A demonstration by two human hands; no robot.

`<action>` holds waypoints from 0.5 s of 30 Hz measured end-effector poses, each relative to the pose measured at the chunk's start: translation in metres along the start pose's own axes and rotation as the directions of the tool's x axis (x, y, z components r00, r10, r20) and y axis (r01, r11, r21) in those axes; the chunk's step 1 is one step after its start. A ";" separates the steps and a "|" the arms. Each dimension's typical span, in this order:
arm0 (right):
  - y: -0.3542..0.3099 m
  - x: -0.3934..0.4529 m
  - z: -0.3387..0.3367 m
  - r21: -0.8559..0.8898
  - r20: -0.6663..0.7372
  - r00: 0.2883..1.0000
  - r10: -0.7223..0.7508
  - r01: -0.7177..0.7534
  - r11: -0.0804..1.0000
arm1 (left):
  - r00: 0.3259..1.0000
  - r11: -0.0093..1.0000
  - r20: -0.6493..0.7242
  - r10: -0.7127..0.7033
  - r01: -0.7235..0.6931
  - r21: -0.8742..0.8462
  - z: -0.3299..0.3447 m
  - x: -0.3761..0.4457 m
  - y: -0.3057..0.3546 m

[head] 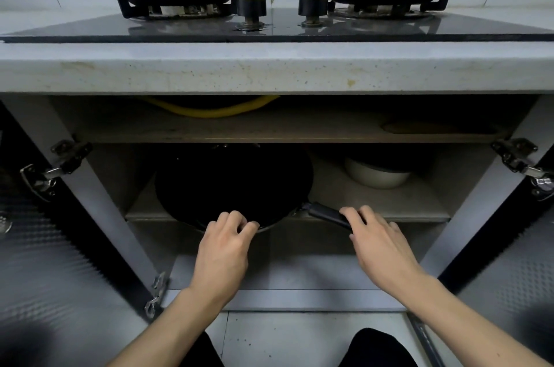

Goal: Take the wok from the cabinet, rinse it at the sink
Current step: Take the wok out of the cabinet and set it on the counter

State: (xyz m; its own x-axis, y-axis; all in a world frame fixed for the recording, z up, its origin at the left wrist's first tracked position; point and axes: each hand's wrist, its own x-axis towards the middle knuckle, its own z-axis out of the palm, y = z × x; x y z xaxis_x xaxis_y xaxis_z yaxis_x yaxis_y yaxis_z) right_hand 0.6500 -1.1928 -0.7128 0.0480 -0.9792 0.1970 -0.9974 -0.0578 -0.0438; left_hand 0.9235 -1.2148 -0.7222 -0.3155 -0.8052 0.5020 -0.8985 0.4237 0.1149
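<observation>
A black wok [233,183] sits on the middle shelf [389,210] of the open cabinet under the stove, its front rim jutting over the shelf edge. My left hand [223,246] curls its fingers over the wok's near rim. My right hand [377,240] wraps around the wok's dark handle [325,212], which points to the right along the shelf front. The wok's inside is too dark to make out. No sink is in view.
A white bowl [376,176] stands at the shelf's back right. A yellow hose [209,110] lies on the upper shelf. Both cabinet doors [45,246] hang open at the sides. A two-burner gas stove [269,7] sits on the counter above.
</observation>
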 end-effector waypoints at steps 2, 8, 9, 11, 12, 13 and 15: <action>-0.007 0.008 -0.003 -0.035 0.030 0.998 -0.049 0.050 0.998 | 1.000 1.000 -0.005 -0.006 0.006 -0.003 -0.002 0.001 0.000; -0.015 0.023 -0.009 -0.075 0.087 0.987 -0.138 0.145 0.987 | 1.000 1.000 0.019 0.016 -0.016 -0.025 -0.006 0.002 0.000; -0.015 0.025 -0.010 -0.070 0.089 0.987 -0.136 0.143 0.987 | 0.999 0.999 0.021 0.026 -0.026 -0.034 -0.005 0.001 0.000; -0.016 0.027 -0.011 -0.062 0.087 0.988 -0.124 0.130 0.990 | 0.999 0.997 0.029 0.041 -0.039 -0.062 -0.006 0.000 -0.003; -0.016 0.028 -0.012 -0.061 0.084 0.989 -0.120 0.126 0.990 | 0.998 0.996 0.037 0.042 -0.039 -0.075 -0.007 0.000 -0.005; -0.016 0.029 -0.011 -0.062 0.079 0.990 -0.119 0.124 0.990 | 0.998 0.996 0.045 0.039 -0.036 -0.084 -0.009 0.000 -0.007; -0.016 0.029 -0.010 -0.066 0.063 0.992 -0.114 0.118 0.991 | 0.998 0.996 0.054 0.036 -0.032 -0.080 -0.011 0.002 -0.011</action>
State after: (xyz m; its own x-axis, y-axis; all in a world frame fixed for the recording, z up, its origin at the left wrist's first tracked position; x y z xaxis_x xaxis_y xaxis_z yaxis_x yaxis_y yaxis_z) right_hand 0.6671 -1.2184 -0.6968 0.1647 -0.9765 0.1390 -0.9861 -0.1600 0.0441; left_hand 0.9362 -1.2159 -0.7129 -0.3638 -0.8105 0.4590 -0.8606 0.4810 0.1672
